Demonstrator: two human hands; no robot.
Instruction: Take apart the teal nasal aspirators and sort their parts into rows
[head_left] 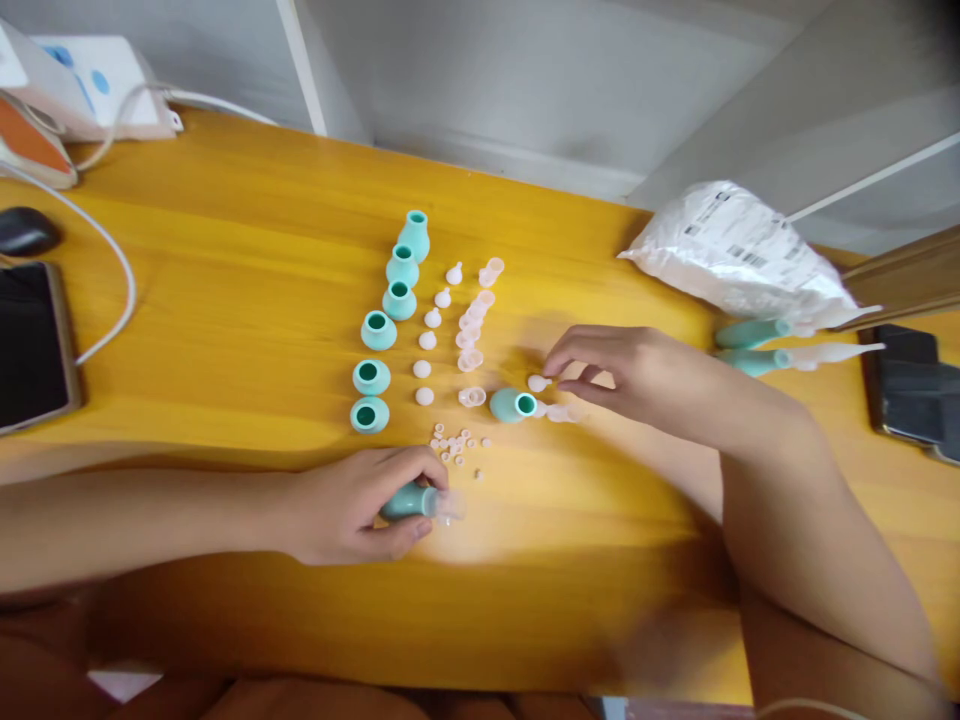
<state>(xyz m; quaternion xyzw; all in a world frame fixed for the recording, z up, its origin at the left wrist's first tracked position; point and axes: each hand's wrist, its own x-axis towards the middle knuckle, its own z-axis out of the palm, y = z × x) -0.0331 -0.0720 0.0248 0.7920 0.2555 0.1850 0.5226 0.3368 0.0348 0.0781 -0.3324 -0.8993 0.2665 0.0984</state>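
Left hand (352, 515) lower centre, wrapped round teal bulb (409, 500), steadying it. Right hand (622, 375) mid-frame, fingers narrowed, pinching small white cap (538, 383). Remaining bulbs (379, 330) lined up, sorted.

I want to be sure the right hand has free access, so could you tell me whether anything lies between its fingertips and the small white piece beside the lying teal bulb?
Nothing visible does. The right hand has its fingertips at the white piece already; the lying bulb is just below-left of it, off to the side.
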